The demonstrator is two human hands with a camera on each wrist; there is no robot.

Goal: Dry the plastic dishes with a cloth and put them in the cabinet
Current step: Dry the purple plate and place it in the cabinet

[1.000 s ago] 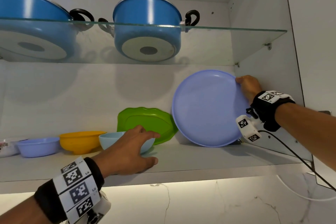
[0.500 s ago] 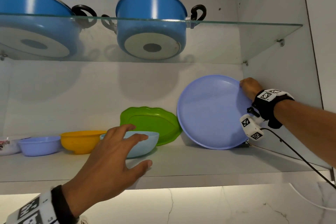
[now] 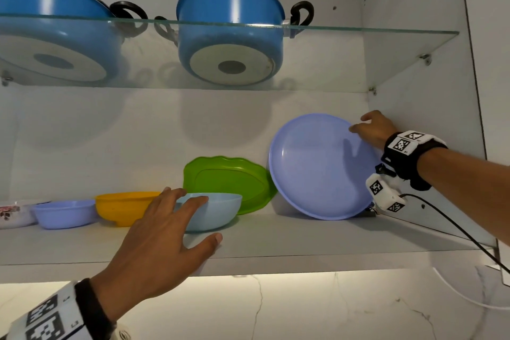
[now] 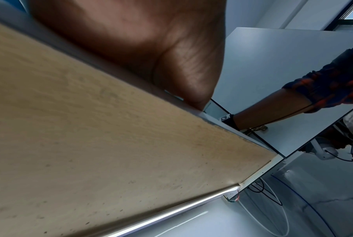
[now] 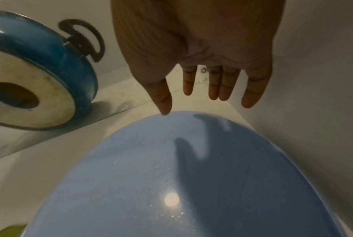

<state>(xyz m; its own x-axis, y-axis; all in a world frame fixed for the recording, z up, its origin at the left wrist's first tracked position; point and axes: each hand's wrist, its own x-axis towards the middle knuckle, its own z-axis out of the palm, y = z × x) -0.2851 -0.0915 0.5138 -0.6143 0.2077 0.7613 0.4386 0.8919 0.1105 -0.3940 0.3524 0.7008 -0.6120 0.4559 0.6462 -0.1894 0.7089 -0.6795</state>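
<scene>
A lavender plate stands on edge on the cabinet shelf, leaning back in the right corner. My right hand is open at its upper right rim with fingers straight; the thumb tip sits at the rim, and I cannot tell if it touches. My left hand hovers open with spread fingers just in front of a light blue bowl, holding nothing. In the left wrist view only the palm shows, and the fingers are hidden.
A green plate leans on the back wall behind the light blue bowl. A yellow bowl, a lavender bowl and a floral dish stand to the left. Two blue pots sit on a glass shelf above.
My right hand has let go of the plate's rim and straightened its fingers; the plate stays leaning. My left hand has drawn back from the light blue bowl toward the shelf's front edge.
</scene>
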